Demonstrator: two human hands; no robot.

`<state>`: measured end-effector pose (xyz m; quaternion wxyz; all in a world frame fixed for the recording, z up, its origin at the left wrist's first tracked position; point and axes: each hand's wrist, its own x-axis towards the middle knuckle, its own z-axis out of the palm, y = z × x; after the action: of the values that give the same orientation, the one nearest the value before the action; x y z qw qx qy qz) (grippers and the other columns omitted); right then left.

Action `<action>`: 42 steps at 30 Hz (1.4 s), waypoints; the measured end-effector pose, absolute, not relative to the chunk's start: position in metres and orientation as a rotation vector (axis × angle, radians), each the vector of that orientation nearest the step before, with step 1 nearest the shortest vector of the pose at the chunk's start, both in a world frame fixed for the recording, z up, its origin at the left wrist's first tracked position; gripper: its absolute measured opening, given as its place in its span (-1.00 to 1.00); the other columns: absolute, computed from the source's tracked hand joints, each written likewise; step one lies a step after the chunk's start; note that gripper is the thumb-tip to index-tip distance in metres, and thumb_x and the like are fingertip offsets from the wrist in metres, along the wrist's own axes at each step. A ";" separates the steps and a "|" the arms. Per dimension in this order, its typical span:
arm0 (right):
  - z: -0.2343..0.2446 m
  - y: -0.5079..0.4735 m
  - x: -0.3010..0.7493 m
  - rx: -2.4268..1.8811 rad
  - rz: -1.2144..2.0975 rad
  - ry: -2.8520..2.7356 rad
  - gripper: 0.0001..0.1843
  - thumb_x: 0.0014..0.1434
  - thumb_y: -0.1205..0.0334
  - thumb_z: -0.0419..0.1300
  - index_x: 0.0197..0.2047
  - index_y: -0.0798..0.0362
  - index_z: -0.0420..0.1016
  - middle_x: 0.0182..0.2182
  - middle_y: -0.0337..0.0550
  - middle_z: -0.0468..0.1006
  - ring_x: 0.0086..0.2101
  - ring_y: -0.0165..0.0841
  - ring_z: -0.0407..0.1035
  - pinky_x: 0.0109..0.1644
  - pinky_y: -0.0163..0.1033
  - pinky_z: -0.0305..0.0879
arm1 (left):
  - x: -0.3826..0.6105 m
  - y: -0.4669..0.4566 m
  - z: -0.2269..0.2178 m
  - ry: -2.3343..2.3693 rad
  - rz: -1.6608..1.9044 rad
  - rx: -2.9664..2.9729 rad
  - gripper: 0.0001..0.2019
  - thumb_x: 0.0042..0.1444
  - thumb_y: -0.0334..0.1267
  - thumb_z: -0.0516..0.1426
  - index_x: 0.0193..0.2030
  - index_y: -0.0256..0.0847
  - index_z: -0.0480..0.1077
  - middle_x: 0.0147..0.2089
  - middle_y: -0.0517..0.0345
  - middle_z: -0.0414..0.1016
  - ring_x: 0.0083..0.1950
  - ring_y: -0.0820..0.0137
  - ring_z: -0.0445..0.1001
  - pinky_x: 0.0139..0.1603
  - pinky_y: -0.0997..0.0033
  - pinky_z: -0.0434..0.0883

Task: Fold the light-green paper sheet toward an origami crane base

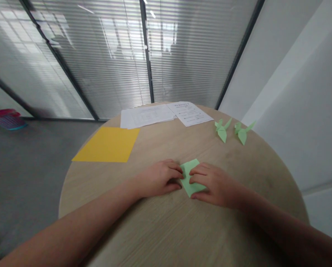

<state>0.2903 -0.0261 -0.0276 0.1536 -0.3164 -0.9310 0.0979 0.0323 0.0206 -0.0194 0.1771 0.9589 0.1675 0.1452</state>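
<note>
A small light green folded paper (193,187) lies on the round wooden table in front of me, between my two hands. My left hand (163,178) touches its left edge with bent fingertips, the thumb set lower. Over the right part of the paper curls my right hand (214,184), its fingers on the upper face and its thumb at the bottom corner. The right fingers cover part of the paper, so some of its folds are hidden.
Two light green paper cranes (222,130) stand at the table's back right. A yellow sheet (107,144) lies at the left edge, near white printed pages (149,115) at the back. Beyond the wooden table (166,230) are glass panels with blinds. A pink and blue basket (9,119) is at far left.
</note>
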 end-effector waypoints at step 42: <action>-0.031 -0.029 0.295 -0.928 0.450 -2.531 -0.78 0.38 0.32 0.06 -0.34 0.08 0.37 -0.39 -0.11 0.47 -0.30 -0.28 0.31 -0.14 -0.15 0.22 | 0.038 0.007 -0.019 0.548 0.467 2.649 -0.65 0.30 -0.35 0.15 0.20 -0.26 0.48 0.19 -0.10 0.58 0.26 0.14 0.48 0.36 0.02 0.35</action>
<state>0.2948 -0.0288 -0.0305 0.2030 -0.3325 -0.9067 0.1614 0.0380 0.0070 -0.0185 0.1968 0.9461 0.1956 0.1669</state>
